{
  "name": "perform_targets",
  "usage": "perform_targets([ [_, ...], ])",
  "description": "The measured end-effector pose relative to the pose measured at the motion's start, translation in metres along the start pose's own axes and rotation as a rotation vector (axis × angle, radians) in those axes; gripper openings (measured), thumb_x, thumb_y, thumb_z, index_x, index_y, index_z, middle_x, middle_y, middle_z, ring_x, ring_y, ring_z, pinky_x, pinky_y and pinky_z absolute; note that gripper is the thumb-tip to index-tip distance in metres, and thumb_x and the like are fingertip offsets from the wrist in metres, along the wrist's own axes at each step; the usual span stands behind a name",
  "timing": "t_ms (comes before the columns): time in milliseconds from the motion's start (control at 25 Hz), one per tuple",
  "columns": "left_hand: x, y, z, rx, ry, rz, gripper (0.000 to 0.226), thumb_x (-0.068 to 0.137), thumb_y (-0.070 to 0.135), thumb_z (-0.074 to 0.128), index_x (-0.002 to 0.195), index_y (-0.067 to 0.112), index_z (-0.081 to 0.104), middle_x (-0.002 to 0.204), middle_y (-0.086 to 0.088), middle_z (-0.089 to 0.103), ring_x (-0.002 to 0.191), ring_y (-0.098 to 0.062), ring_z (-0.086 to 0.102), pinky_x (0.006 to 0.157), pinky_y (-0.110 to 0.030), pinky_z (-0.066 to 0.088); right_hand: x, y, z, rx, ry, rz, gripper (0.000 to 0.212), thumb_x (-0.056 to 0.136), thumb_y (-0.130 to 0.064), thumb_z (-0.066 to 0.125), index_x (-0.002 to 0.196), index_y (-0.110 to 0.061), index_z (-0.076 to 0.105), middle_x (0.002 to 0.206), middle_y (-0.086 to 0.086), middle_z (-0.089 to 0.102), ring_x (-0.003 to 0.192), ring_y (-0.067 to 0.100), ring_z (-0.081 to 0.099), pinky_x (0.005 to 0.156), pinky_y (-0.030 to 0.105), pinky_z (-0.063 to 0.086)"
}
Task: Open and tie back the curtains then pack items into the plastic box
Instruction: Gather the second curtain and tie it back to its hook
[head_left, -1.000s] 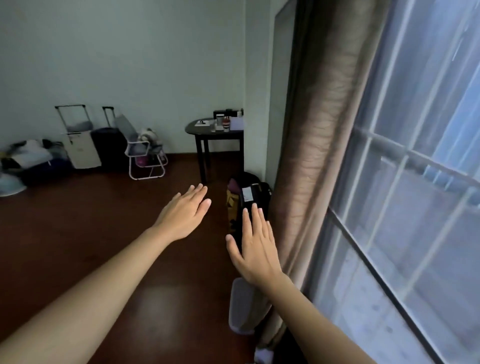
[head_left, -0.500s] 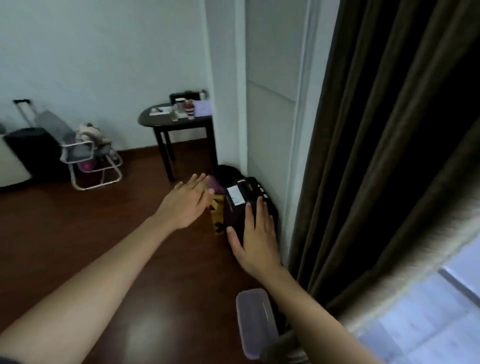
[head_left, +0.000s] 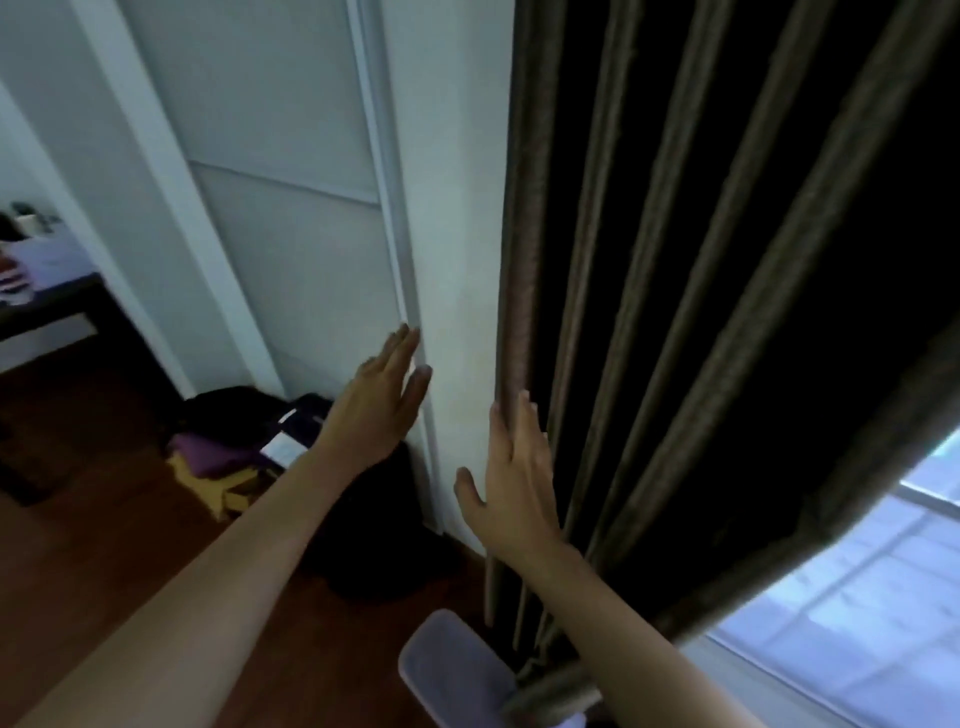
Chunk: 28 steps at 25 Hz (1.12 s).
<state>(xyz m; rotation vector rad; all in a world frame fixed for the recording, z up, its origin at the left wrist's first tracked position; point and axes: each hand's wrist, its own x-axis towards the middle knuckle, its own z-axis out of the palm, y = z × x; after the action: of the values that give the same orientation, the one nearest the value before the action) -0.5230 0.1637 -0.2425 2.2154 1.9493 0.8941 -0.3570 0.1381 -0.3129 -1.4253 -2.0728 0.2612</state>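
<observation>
A dark brown curtain (head_left: 675, 260) hangs in gathered folds against the white wall, covering most of the right side. My right hand (head_left: 511, 483) lies flat with straight fingers on the curtain's left edge fold. My left hand (head_left: 379, 400) reaches toward the white door frame (head_left: 410, 291), fingers straight, holding nothing. A translucent plastic box (head_left: 452, 670) stands on the floor below my right forearm, partly behind the curtain hem.
Dark bags (head_left: 363, 519) and purple and yellow items (head_left: 213, 467) lie on the wooden floor (head_left: 104, 545) by the wall. A dark table (head_left: 47, 306) with small things stands at the left. Window panes (head_left: 857, 613) show at lower right.
The view has swung right and closer to the wall and curtain. Both hands have risen from over the floor bags; my right hand now lies against the curtain edge.
</observation>
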Motion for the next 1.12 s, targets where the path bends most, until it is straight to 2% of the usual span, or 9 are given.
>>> perform_targets([
  [200, 0.063, 0.019, 0.021, -0.085, 0.083, 0.251, 0.055, 0.097, 0.033, 0.039, 0.146, 0.01, 0.028, 0.154, -0.013, 0.024, 0.139, -0.028, 0.033, 0.112, -0.041, 0.031, 0.038, 0.021, -0.001, -0.104, 0.097, 0.071, 0.078, 0.089, -0.039, 0.05, 0.151, -0.016, 0.008, 0.155, 0.009, -0.022, 0.142, 0.022, -0.019, 0.116, 0.037, -0.006],
  [320, 0.094, 0.019, 0.033, -0.174, 0.047, 0.361, 0.051, 0.095, 0.031, 0.049, 0.144, 0.023, 0.034, 0.155, -0.017, 0.018, 0.123, -0.042, 0.05, 0.101, -0.046, 0.046, 0.05, 0.025, 0.004, -0.17, 0.201, 0.149, 0.075, 0.083, -0.036, 0.059, 0.147, -0.014, 0.025, 0.157, 0.017, -0.008, 0.144, 0.029, -0.007, 0.114, 0.039, 0.002],
  [480, 0.125, 0.025, 0.057, -0.282, -0.004, 0.518, 0.058, 0.091, 0.031, 0.057, 0.143, 0.037, 0.033, 0.159, -0.013, 0.002, 0.11, -0.026, 0.061, 0.094, -0.023, 0.047, 0.067, 0.036, 0.01, -0.239, 0.342, 0.285, 0.075, 0.077, -0.035, 0.064, 0.142, -0.012, 0.034, 0.155, 0.018, -0.001, 0.138, 0.035, 0.011, 0.11, 0.044, 0.02],
  [680, 0.133, 0.026, 0.076, -0.398, -0.04, 0.58, 0.065, 0.088, 0.002, 0.052, 0.142, 0.035, 0.035, 0.154, -0.017, 0.019, 0.115, -0.025, 0.056, 0.093, -0.01, 0.035, 0.066, 0.029, 0.009, -0.235, 0.388, 0.496, 0.068, 0.088, -0.031, 0.057, 0.146, -0.011, 0.028, 0.155, 0.015, -0.009, 0.143, 0.031, 0.006, 0.114, 0.034, 0.009],
  [800, 0.145, 0.008, 0.071, -0.402, -0.002, 0.557, 0.056, 0.082, -0.005, 0.046, 0.129, 0.023, 0.057, 0.128, -0.023, 0.053, 0.096, -0.034, 0.065, 0.086, -0.027, 0.049, 0.066, 0.031, 0.005, -0.177, 0.254, 0.522, 0.069, 0.091, -0.029, 0.053, 0.148, -0.011, 0.019, 0.155, 0.01, 0.008, 0.136, 0.029, 0.03, 0.115, 0.032, 0.025],
  [880, 0.141, -0.007, 0.059, -0.452, -0.049, 0.626, 0.054, 0.076, -0.005, 0.05, 0.123, 0.019, 0.062, 0.091, -0.012, 0.068, 0.067, -0.014, 0.065, 0.074, -0.021, 0.052, 0.062, 0.026, 0.008, -0.154, 0.192, 0.516, 0.07, 0.091, -0.027, 0.051, 0.15, -0.011, 0.015, 0.155, 0.005, 0.012, 0.126, 0.027, 0.045, 0.109, 0.033, 0.037],
  [960, 0.132, -0.023, 0.044, -0.534, -0.173, 0.72, 0.059, 0.073, -0.004, 0.055, 0.128, 0.017, 0.058, 0.061, -0.004, 0.057, 0.053, -0.006, 0.052, 0.058, -0.001, 0.039, 0.058, 0.018, 0.017, -0.154, 0.148, 0.489, 0.071, 0.092, -0.026, 0.05, 0.15, -0.012, 0.011, 0.156, 0.004, 0.009, 0.132, 0.025, 0.039, 0.112, 0.032, 0.033],
  [1040, 0.133, -0.035, 0.037, -0.54, -0.222, 0.697, 0.061, 0.075, -0.002, 0.059, 0.131, 0.021, 0.054, 0.053, 0.011, 0.05, 0.046, -0.002, 0.046, 0.055, -0.003, 0.037, 0.055, 0.015, 0.028, -0.137, 0.091, 0.458, 0.072, 0.093, -0.026, 0.049, 0.151, -0.014, 0.008, 0.158, 0.002, 0.006, 0.14, 0.022, 0.026, 0.116, 0.029, 0.025],
  [1120, 0.137, -0.04, 0.041, -0.487, -0.213, 0.598, 0.059, 0.078, -0.004, 0.059, 0.13, 0.024, 0.055, 0.066, 0.01, 0.059, 0.049, -0.006, 0.047, 0.057, -0.014, 0.046, 0.051, 0.015, 0.037, -0.111, 0.019, 0.442, 0.073, 0.093, -0.028, 0.048, 0.151, -0.016, 0.005, 0.158, -0.002, 0.003, 0.142, 0.02, 0.021, 0.117, 0.029, 0.023],
])
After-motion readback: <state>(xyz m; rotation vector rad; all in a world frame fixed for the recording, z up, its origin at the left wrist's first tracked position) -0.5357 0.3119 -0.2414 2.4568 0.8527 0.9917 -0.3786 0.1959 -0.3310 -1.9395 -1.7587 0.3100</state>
